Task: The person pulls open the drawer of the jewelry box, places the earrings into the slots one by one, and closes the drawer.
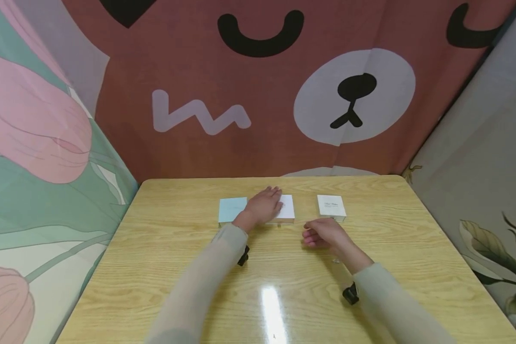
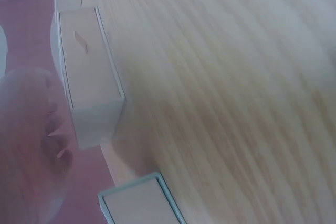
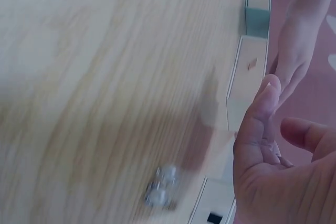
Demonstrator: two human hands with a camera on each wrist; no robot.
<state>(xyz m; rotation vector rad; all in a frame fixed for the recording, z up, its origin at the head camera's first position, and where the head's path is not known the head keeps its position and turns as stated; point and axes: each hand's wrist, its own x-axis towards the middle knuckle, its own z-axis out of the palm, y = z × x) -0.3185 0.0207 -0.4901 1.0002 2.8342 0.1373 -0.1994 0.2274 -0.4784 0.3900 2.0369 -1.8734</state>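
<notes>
My left hand (image 1: pixel 264 205) lies with its fingers extended over the middle white box (image 1: pixel 287 210); whether it touches the lid is hard to tell. The front of this box, with a small ribbon tab, shows in the left wrist view as a drawer-style face (image 2: pixel 89 59). Left of it is a light blue box (image 1: pixel 231 209), partly behind the left wrist. My right hand (image 1: pixel 327 232) hovers just in front of the right white box (image 1: pixel 331 206), fingers loosely bent, thumb apart, nothing visible in it. Below it on the table are small shiny clear pieces (image 3: pixel 160 187).
The boxes stand in a row near the back of the wooden table (image 1: pixel 189 277). Behind the table hangs a curtain (image 1: pixel 198 157) with a cartoon bear. Patterned cloth (image 1: pixel 34 200) hangs at the left, and another cloth (image 1: pixel 477 157) hangs at the right.
</notes>
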